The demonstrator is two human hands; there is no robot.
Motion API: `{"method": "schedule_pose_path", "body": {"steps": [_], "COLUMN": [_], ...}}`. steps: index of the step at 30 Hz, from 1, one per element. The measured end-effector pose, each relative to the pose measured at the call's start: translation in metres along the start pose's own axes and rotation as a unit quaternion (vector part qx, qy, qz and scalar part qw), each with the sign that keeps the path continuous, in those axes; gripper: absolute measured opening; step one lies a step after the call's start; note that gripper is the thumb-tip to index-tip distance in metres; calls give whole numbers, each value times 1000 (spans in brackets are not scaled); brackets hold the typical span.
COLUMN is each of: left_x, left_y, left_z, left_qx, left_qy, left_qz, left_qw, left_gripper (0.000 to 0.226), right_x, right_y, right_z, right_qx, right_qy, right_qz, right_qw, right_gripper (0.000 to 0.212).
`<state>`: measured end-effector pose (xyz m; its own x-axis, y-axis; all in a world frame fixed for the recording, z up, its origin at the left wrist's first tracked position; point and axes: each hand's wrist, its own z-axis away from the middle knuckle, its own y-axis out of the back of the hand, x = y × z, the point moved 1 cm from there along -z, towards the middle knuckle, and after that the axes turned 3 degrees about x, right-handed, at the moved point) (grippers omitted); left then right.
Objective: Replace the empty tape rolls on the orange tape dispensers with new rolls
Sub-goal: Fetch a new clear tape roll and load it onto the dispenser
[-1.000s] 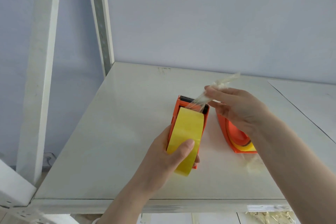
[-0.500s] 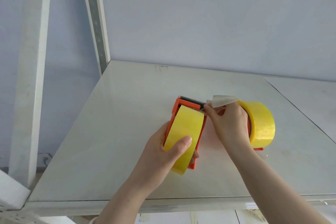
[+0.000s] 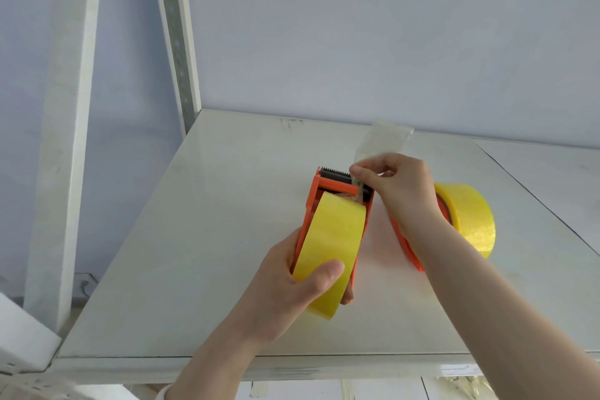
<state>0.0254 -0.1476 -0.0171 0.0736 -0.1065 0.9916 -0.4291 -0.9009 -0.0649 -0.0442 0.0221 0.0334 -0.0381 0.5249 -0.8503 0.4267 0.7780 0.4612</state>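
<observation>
Left hand (image 3: 285, 282) clasped round glossy yellow roll (image 3: 328, 247) — right hand (image 3: 399, 188) pinching thin clear tape end (image 3: 383, 140).

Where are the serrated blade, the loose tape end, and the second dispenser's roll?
serrated blade (image 3: 334, 170), head view, middle of toothed edge.
loose tape end (image 3: 384, 140), head view, centre of clear flap.
second roll (image 3: 470, 214), head view, outer yellow face.

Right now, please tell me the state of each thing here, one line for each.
Left hand: closed around the held dispenser and its roll.
Right hand: pinching the loose tape end.
Held dispenser: loaded with a yellow roll.
Tape end: pulled up past the cutter, crumpled.
Second dispenser: lying on the table, yellow roll mounted.
</observation>
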Motion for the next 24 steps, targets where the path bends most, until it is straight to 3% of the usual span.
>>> {"method": "schedule_pose_path", "body": {"steps": [9, 13, 17, 24], "left_x": [-1, -1, -1, 0], "left_y": [1, 2, -2, -7], "left_z": [4, 3, 5, 2], "left_qx": [-19, -27, -54, -25], "left_qy": [-2, 1, -8, -6], "left_qz": [-4, -13, -24, -12], "left_qw": [1000, 1000, 998, 1000], "left_gripper": [43, 43, 33, 37], "right_x": [-14, -14, -24, -41], "right_y": [-1, -4, -11, 4], "right_z": [-1, -3, -9, -32], "right_qx": [-54, -35, -40, -120], "right_qy": [71, 120, 86, -1], "right_qz": [77, 120, 38, 92], "right_qw": [993, 985, 995, 989], "right_gripper": [13, 17, 17, 15]}}
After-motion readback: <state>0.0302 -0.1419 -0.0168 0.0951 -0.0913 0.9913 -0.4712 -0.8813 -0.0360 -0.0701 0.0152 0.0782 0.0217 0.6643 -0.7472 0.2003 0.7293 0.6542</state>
